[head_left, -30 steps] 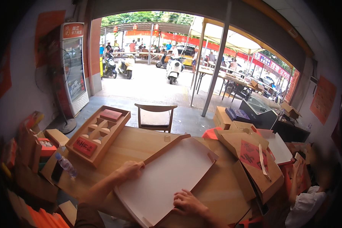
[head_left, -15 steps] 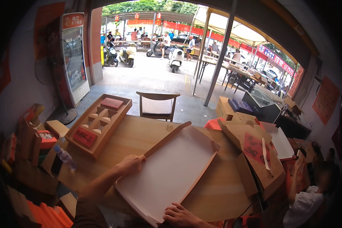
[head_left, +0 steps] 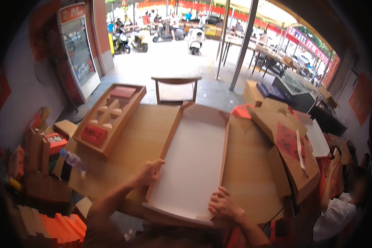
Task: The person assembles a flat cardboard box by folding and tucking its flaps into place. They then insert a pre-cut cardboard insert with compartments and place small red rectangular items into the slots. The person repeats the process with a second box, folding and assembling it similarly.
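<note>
A long shallow cardboard tray (head_left: 196, 153) with a white inside lies on the wooden table (head_left: 252, 182) in front of me, its far end pointing away. Nothing lies inside it. My left hand (head_left: 149, 172) is closed on the tray's left wall, nearer to me than its middle. At the near right corner, the fingers of my right hand (head_left: 225, 205) curl over the wall. To the left stands a brown box (head_left: 126, 126) with dividers, holding a red pack (head_left: 94, 134) at the near end and another red pack (head_left: 123, 92) at the far end.
A plastic bottle (head_left: 73, 160) lies at the table's left edge. Cardboard pieces with a red label (head_left: 291, 142) are stacked on the right. Beyond the table is a chair (head_left: 177, 89). Another person (head_left: 337, 213) is at the far right. Orange folded cartons (head_left: 62, 227) sit lower left.
The tray has turned anticlockwise, so it now runs nearly straight away from me. My right hand has moved up and right with its corner. The whole view has shifted slightly downward.
</note>
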A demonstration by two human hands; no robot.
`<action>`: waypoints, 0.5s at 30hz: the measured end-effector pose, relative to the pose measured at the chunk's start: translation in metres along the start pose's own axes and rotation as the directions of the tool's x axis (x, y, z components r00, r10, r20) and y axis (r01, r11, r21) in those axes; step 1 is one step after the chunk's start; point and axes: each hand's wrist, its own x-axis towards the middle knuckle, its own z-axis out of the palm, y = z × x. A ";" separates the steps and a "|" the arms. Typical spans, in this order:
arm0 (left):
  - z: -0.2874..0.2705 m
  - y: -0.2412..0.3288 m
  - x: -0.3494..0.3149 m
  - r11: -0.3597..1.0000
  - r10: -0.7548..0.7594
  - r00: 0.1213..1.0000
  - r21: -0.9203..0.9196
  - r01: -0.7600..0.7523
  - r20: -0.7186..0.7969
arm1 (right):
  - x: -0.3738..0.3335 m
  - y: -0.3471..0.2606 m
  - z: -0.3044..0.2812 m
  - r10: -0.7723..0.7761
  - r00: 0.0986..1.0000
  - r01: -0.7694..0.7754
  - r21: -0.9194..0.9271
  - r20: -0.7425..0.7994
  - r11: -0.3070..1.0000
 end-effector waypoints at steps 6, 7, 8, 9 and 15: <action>0.011 -0.006 -0.013 0.957 0.288 0.949 0.052 -0.284 -0.127 | 0.007 -0.004 -0.004 0.057 0.998 -0.053 0.111 -0.036 0.992; 0.010 -0.010 -0.015 0.932 0.361 0.929 0.064 -0.356 -0.086 | 0.006 -0.006 -0.003 0.061 0.998 -0.058 0.116 -0.028 0.992; 0.007 -0.013 -0.014 0.898 0.438 0.898 0.075 -0.434 -0.047 | 0.006 -0.005 -0.004 0.064 0.998 -0.061 0.113 -0.025 0.992; 0.005 -0.016 -0.016 0.857 0.512 0.859 0.080 -0.509 -0.008 | 0.007 -0.006 -0.004 0.074 0.997 -0.072 0.121 -0.012 0.990; -0.002 -0.034 -0.049 0.859 0.512 0.855 -0.052 -0.509 0.086 | 0.011 -0.003 -0.003 0.081 0.997 -0.081 0.139 0.005 0.987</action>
